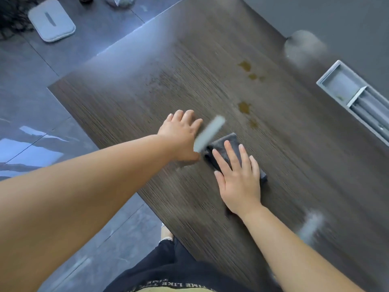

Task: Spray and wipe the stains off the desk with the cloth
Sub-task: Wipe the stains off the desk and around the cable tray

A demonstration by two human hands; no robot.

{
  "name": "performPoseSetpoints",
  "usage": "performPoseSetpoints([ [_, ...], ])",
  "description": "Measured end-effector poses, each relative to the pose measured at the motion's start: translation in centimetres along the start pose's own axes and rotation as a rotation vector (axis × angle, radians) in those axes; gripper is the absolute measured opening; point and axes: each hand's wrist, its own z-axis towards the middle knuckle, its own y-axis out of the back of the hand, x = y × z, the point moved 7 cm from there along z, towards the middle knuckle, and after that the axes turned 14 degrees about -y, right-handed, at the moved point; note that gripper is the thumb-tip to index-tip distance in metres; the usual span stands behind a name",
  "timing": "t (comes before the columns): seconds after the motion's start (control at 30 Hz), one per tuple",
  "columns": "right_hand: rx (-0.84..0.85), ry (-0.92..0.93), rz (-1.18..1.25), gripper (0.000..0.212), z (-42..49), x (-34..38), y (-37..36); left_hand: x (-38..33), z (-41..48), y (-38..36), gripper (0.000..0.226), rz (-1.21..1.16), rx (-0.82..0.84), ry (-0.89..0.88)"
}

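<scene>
Right grip released: right hand (237, 180) flat, pressing cloth (221, 144) on table (147, 91), centre frame. Left hand (181, 133) released, flat beside it. Stains (244, 107) above cloth, apart. Blurred pale bar (209, 132) between hands.

free: desk (126, 91) far-left | blocked: pale blurred object (209, 133) mid-desk | recessed tray (347, 89) right edge
</scene>
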Motion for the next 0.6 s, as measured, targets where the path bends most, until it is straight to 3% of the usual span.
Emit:
performPoseSetpoints([
  [0.2, 0.01, -0.246, 0.023, 0.05, 11.2, -0.7, 0.2, -0.6, 0.4, -0.2, 0.115, 0.024, 0.134, 0.017],
  [0.3, -0.072, -0.141, 0.016, 0.05, 7.3, -0.4, 0.5, -0.8, 0.7, -0.4, 0.117, 0.061, 0.161, 0.034],
  [0.47, -0.027, 0.067, 0.028, 0.048, -0.4, -3.3, 0.7, -0.7, 1.2, -0.7, 0.118, 0.079, 0.193, 0.045],
  [0.6, -0.043, -0.129, 0.009, 0.049, 7.6, -4.9, 1.4, -0.7, 1.0, -0.6, 0.118, 0.084, 0.189, 0.049],
])
